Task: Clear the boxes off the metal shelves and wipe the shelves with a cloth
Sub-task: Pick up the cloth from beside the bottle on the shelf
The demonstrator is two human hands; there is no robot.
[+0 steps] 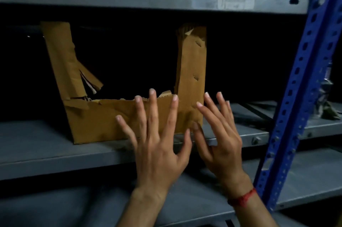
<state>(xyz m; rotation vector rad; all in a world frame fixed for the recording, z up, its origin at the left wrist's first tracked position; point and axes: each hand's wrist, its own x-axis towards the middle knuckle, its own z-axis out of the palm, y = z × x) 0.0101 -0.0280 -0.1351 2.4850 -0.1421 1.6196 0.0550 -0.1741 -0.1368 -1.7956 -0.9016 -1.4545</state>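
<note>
Torn brown cardboard box on grey metal shelf, left hand and right hand before it, fingers spread wide

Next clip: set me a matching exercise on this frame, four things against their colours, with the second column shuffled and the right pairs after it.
Things:
1. cardboard box
2. upright post
3. wrist thread
4. shelf

Colours:
A. red
B. grey
C. blue
D. brown

Pairs: 1-D; 2-C; 3-A; 4-B
</note>
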